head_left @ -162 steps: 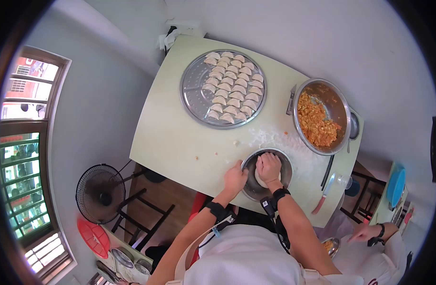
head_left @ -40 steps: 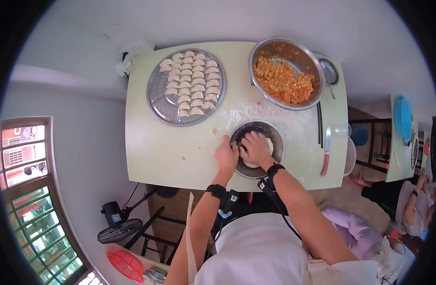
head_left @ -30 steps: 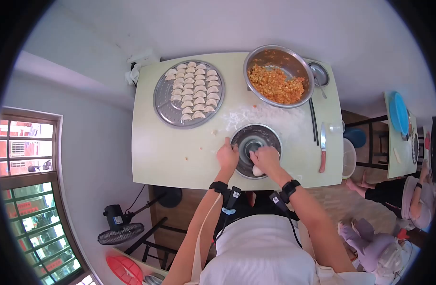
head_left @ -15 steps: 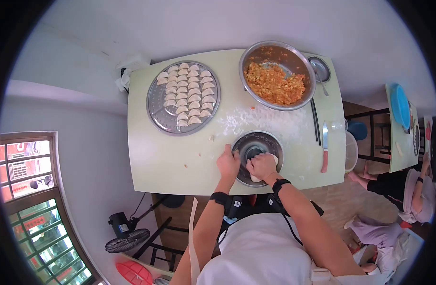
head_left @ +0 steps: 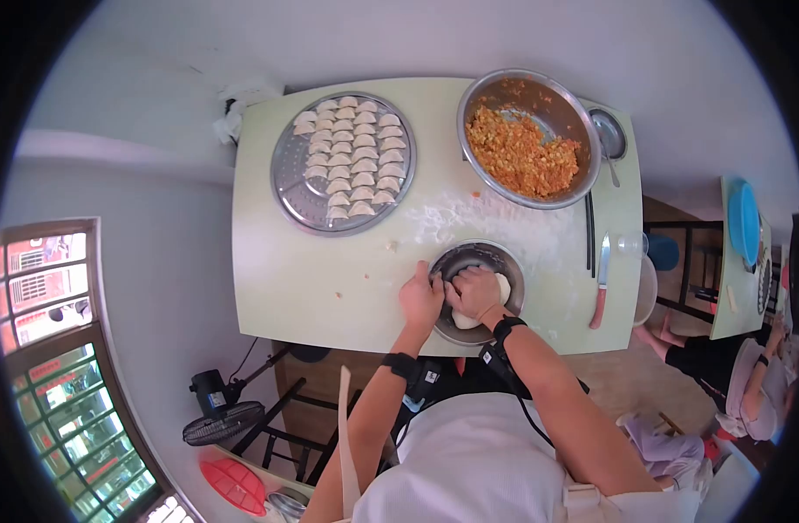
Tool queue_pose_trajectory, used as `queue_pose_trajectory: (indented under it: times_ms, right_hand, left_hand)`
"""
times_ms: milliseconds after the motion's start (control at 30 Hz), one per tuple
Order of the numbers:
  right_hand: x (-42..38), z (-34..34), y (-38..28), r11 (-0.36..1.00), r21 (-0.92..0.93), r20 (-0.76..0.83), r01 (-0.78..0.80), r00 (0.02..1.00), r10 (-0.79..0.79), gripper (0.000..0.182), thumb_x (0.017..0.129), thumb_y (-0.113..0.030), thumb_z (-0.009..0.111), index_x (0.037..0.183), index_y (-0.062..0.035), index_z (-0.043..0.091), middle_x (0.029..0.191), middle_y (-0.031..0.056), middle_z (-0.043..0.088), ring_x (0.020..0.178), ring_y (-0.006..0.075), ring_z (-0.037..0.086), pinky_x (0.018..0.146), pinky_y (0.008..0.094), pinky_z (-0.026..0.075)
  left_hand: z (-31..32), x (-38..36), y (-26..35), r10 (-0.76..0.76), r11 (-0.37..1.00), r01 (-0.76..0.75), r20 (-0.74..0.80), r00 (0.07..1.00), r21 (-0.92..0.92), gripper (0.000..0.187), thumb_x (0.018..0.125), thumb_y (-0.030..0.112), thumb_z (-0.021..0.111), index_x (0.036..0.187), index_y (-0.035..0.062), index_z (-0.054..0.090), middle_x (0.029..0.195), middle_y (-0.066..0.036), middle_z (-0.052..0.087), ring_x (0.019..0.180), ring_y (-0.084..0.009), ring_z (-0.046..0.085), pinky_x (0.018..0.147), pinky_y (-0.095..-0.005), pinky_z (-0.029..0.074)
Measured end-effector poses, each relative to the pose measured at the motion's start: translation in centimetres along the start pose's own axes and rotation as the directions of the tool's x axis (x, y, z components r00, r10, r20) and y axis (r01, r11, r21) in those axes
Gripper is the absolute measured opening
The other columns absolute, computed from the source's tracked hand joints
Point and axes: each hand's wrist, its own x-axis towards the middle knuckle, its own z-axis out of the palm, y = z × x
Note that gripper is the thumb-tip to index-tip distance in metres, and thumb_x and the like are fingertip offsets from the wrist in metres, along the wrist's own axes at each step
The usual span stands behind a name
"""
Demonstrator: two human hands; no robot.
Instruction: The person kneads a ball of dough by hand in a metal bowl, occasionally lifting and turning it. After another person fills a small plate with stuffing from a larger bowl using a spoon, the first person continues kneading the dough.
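Note:
A steel bowl (head_left: 474, 254) stands near the table's front edge. My left hand (head_left: 422, 298) is closed on its left rim, with the thumb over the edge. Inside the bowl, my right hand (head_left: 474, 291) presses its curled fingers into a lump of white dough (head_left: 504, 287). The dough shows on the right of the knuckles and below them; the rest lies hidden under the hand. Flour (head_left: 469, 215) is smeared over the table just behind the bowl.
Rows of folded dumplings (head_left: 363, 166) lie on a round perforated tray (head_left: 299, 196). A large basin (head_left: 591, 161) holds orange filling (head_left: 526, 157). At right are a spoon in a small dish (head_left: 610, 131), dark chopsticks (head_left: 590, 231) and a knife (head_left: 602, 270). Another person (head_left: 731, 366) is at far right.
My right hand has shifted slightly within the bowl, pushing on the dough. My left hand stays on the rim. The whole view has shifted a little.

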Motion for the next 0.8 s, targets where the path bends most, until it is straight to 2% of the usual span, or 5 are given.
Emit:
queue_pose_trajectory:
  times_ms: [100,167,267,400,800]
  right_hand:
    - [0.7,-0.6,-0.2,0.974,0.126,0.034,-0.187,0.982,0.184,0.039,0.081,-0.033,0.055,0.052,-0.0073,0.063,0.054,0.0099,0.058,0.057,0.0284,0.058,0.061,0.039,0.045]
    - [2.4,-2.1,0.6,0.469,0.574,0.43,-0.671,0.735,0.524,0.043,0.087,-0.034,0.049,0.06,-0.0045,0.064,0.06,0.0154,0.059,0.067,0.0339,0.061,0.067,0.0394,0.047]
    - [0.8,-2.9,2.6,0.988,0.122,0.244,-0.099,0.968,0.067,0.02,0.086,-0.022,0.05,0.088,-0.0078,0.063,0.089,0.0126,0.06,0.087,0.0282,0.059,0.069,0.0403,0.047]
    - [-1.9,-6.1,-0.7,0.94,-0.34,0.337,-0.021,0.93,0.143,0.019,0.077,-0.01,0.055,0.095,-0.0077,0.061,0.105,0.0145,0.053,0.09,0.0335,0.056,0.075,0.0438,0.047]
    - [-0.6,-7.4,0.0,0.938,0.125,0.364,-0.324,0.894,0.26,0.041,0.068,-0.043,0.074,0.064,-0.0046,0.06,0.063,0.0145,0.056,0.066,0.0294,0.061,0.059,0.0403,0.047]
  left_hand:
    - [0.5,-0.9,-0.5,0.01,0.999,-0.009,-0.032,0.999,0.053,0.024,0.081,0.02,0.061,0.094,0.0046,0.049,0.061,-0.018,0.058,0.059,-0.0385,0.058,0.053,-0.0467,0.044]
    - [0.2,-0.7,-0.6,-0.001,0.994,0.006,-0.042,0.999,0.105,0.025,0.081,0.02,0.061,0.095,0.0043,0.047,0.061,-0.018,0.058,0.06,-0.039,0.059,0.054,-0.0474,0.045]
    - [-0.2,-2.4,-0.6,-0.099,0.992,0.101,-0.025,0.995,0.076,0.025,0.082,0.019,0.059,0.095,0.0036,0.045,0.066,-0.019,0.061,0.063,-0.0399,0.06,0.057,-0.0492,0.045]
    - [0.2,-2.4,-0.2,-0.137,0.99,0.139,-0.054,0.989,0.029,0.026,0.082,0.019,0.059,0.096,0.0033,0.046,0.067,-0.019,0.061,0.064,-0.0395,0.06,0.058,-0.0492,0.046]
    - [0.9,-3.6,-0.6,-0.155,0.988,0.156,-0.097,0.983,-0.004,0.025,0.081,0.02,0.059,0.096,0.0047,0.047,0.068,-0.018,0.062,0.066,-0.039,0.06,0.059,-0.0479,0.046]
